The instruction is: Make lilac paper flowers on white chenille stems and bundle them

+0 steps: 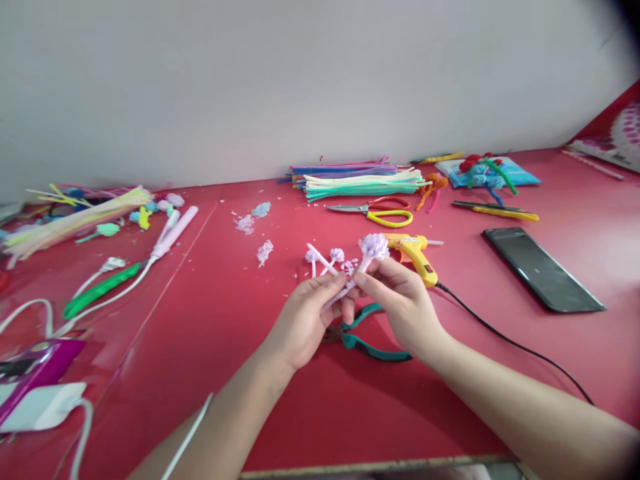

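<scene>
Head view, left hand [306, 321], right hand [409, 305], fingertips pinching lilac flower [374, 247]

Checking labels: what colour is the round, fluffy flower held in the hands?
The round, fluffy flower is pale lilac; head view.

soft light leaves glare on the red table [575, 193]; right corners are dark.

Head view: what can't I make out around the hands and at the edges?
All in the head view:
Stem: pinched part, covered by fingers of the left hand and right hand.
Pliers: upper handle's end, behind the right hand.
Glue gun: front end, mostly behind the flower; label print too small.
Purple item: cut off by the left edge.
</scene>
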The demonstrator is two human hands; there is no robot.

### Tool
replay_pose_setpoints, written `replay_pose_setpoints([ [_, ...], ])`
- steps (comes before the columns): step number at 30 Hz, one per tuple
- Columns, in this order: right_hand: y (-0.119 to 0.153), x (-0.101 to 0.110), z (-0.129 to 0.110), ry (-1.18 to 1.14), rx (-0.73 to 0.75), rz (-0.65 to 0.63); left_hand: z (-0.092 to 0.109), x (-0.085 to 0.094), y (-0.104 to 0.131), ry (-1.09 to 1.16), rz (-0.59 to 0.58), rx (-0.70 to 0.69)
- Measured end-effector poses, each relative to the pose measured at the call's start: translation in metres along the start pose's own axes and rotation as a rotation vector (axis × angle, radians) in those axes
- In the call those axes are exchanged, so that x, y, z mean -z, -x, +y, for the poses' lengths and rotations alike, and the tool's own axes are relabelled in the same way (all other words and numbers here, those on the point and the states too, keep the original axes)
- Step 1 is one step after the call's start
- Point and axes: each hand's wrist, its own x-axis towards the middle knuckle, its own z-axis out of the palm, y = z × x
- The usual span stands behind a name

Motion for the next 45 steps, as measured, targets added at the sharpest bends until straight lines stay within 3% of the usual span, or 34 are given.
replay_pose_setpoints([
  [4,0.0,0.002,0.003,0.035,-0.037,0.048,-0.003,0.002,-0.002,0.222,-0.073,0.142],
  [7,0.0,0.004,0.004,0.07,-0.04,0.062,-0.002,0.0,0.0,0.183,-0.046,0.124],
  [9,-0.002,0.003,0.004,0.106,-0.03,0.077,-0.001,-0.002,0.003,-0.043,0.051,0.006],
  [13,-0.004,0.003,0.004,0.245,-0.072,0.171,0.0,-0.004,0.006,-0.772,0.286,-0.324],
  [15,-0.006,0.004,0.006,0.277,-0.112,0.197,-0.003,-0.002,0.006,-1.071,0.347,-0.51],
  [18,-0.008,0.005,0.008,0.282,-0.117,0.204,-0.009,0.003,0.002,-1.406,0.339,-0.764],
  [21,-0.008,0.005,0.01,0.286,-0.104,0.214,-0.01,0.006,0.0,-1.583,0.292,-0.859],
  [24,-0.006,0.005,0.008,0.281,-0.071,0.209,-0.008,0.005,0.001,-1.473,0.265,-0.809],
  [31,-0.004,0.001,-0.001,0.125,-0.036,0.087,0.002,0.0,0.002,-0.357,0.15,-0.19],
  [36,-0.003,0.001,0.003,-0.036,-0.064,0.036,0.0,0.0,-0.002,0.104,0.035,0.058],
  [41,-0.001,0.002,0.006,-0.056,-0.094,-0.005,-0.005,0.0,0.0,0.175,0.02,0.063],
  [45,-0.002,0.0,0.005,0.098,-0.1,0.092,-0.002,-0.001,0.004,-0.285,0.172,-0.111],
])
